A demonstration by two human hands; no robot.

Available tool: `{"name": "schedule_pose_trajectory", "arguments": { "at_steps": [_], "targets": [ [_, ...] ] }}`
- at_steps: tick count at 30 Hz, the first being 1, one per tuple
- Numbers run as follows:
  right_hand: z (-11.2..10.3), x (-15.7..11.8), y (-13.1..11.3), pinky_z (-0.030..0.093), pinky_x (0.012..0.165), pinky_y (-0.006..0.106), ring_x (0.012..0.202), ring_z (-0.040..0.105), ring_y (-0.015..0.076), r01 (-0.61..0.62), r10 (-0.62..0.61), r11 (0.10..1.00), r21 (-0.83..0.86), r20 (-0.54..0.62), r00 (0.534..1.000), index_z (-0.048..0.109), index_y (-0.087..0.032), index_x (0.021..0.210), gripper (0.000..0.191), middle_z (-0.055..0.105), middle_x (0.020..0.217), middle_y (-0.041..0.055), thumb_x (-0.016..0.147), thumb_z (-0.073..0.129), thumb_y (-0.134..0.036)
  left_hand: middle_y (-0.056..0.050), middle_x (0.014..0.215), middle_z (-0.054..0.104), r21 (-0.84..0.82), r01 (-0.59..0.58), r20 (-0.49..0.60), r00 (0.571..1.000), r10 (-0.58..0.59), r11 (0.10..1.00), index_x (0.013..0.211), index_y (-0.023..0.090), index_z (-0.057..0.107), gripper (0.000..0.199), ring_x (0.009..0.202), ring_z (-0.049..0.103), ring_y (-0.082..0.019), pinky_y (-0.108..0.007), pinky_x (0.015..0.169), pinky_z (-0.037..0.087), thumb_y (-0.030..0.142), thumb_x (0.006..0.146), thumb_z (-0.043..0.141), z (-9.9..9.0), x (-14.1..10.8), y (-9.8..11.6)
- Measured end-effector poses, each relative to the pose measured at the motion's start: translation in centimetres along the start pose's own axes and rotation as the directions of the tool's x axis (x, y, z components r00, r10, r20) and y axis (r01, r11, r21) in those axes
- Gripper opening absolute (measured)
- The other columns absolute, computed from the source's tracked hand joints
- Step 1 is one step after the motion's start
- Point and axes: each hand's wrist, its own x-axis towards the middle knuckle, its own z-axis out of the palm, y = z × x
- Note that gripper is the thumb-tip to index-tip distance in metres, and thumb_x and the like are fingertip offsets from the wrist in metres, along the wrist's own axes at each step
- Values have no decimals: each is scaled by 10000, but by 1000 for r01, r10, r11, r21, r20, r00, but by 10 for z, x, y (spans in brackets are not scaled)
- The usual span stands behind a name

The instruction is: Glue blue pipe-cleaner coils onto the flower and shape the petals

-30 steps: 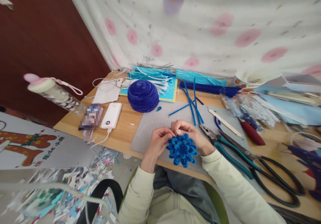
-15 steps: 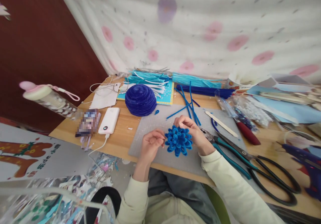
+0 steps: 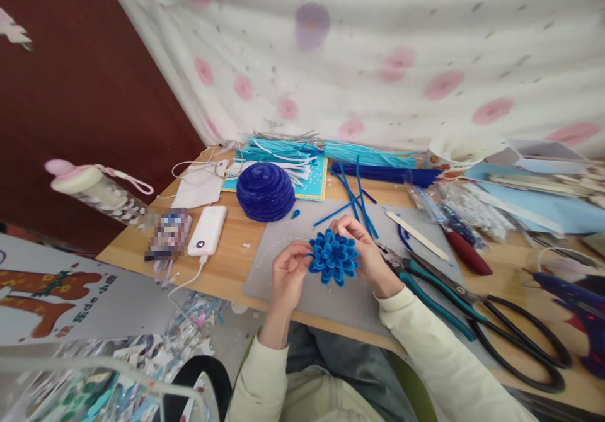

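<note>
A blue pipe-cleaner flower (image 3: 333, 257) with layered looped petals is held up over the grey mat (image 3: 302, 283). My right hand (image 3: 363, 245) grips it from behind on the right; some of its fingertips are hidden by the petals. At the flower's left edge, my left hand (image 3: 290, 269) pinches a petal between thumb and fingers. Beyond the hands lie several loose blue pipe cleaners (image 3: 352, 196). A small blue loop (image 3: 295, 213) rests beside a dark blue dome (image 3: 265, 191) wrapped in coiled pipe cleaner.
Right of the hands lie pliers (image 3: 432, 299), large scissors (image 3: 472, 302), a wooden stick (image 3: 416, 235) and a blue glue gun (image 3: 571, 308). Pipe-cleaner bundles (image 3: 385, 174) line the back. On the left are a white power bank (image 3: 207, 230) with a cable and a bottle (image 3: 97, 189).
The flower has tilted so its face points more upward, and has shifted slightly left and up. My left hand has come closer, its fingers now at a petal.
</note>
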Motion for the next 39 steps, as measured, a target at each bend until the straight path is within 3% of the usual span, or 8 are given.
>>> {"name": "schedule_pose_trajectory", "arguments": {
  "at_steps": [6, 13, 18, 29, 33, 36, 39],
  "targets": [
    [1, -1, 1, 365, 496, 206, 550, 421, 94, -36, 36, 998, -54, -9, 999, 531, -209, 699, 336, 524, 670, -29, 698, 728, -481, 9, 712, 609, -43, 53, -122, 991, -58, 998, 696, 186, 643, 308, 666, 570, -93, -199, 610, 464, 391, 557, 826, 2, 3, 10],
    [0, 2, 2, 375, 466, 200, 521, 442, 86, 1, -4, 997, -79, -40, 999, 541, -212, 708, 331, 548, 639, -35, 706, 726, -486, -7, 775, 655, -117, 78, -113, 989, -91, 990, 768, 212, 696, 339, 692, 613, -104, -214, 623, 497, 424, 541, 834, -8, 4, 12],
    [-1, 1, 5, 372, 448, 181, 504, 442, 70, -17, 17, 999, -46, -1, 1000, 567, -202, 705, 297, 544, 612, -43, 714, 738, -444, 2, 738, 612, -74, 63, -151, 986, -74, 995, 622, 192, 700, 315, 664, 593, -94, -204, 587, 477, 387, 448, 876, -7, 6, 13],
    [-3, -2, 3, 497, 435, 195, 489, 565, 87, -131, 141, 988, -85, 134, 981, 640, -179, 753, 246, 628, 629, -15, 705, 757, -391, 24, 667, 576, -66, 18, -168, 985, -29, 998, 554, 178, 675, 290, 584, 551, -63, -178, 525, 441, 357, 454, 879, -18, 10, 26],
    [0, 0, 0, 526, 431, 183, 481, 571, 79, -142, 148, 986, -86, 66, 987, 654, -172, 725, 238, 608, 613, -22, 691, 768, -379, 9, 771, 641, -91, -3, -193, 981, -14, 996, 724, 213, 710, 315, 693, 602, -81, -198, 645, 493, 383, 506, 860, -22, 11, 23],
    [2, 1, 0, 536, 426, 183, 474, 566, 75, -141, 142, 987, -75, 11, 990, 653, -168, 702, 255, 600, 617, -23, 667, 782, -385, 11, 835, 652, -101, -29, -165, 986, 12, 994, 696, 215, 691, 294, 758, 621, -97, -228, 714, 511, 362, 508, 862, -24, 10, 20],
    [2, 2, 2, 544, 428, 174, 482, 558, 64, -157, 157, 986, -52, -9, 988, 652, -167, 700, 261, 594, 625, -31, 646, 797, -377, 8, 857, 650, -113, -26, -160, 987, 8, 993, 678, 213, 696, 295, 757, 624, -99, -214, 682, 507, 325, 475, 877, -24, 10, 17]
  ]
}}
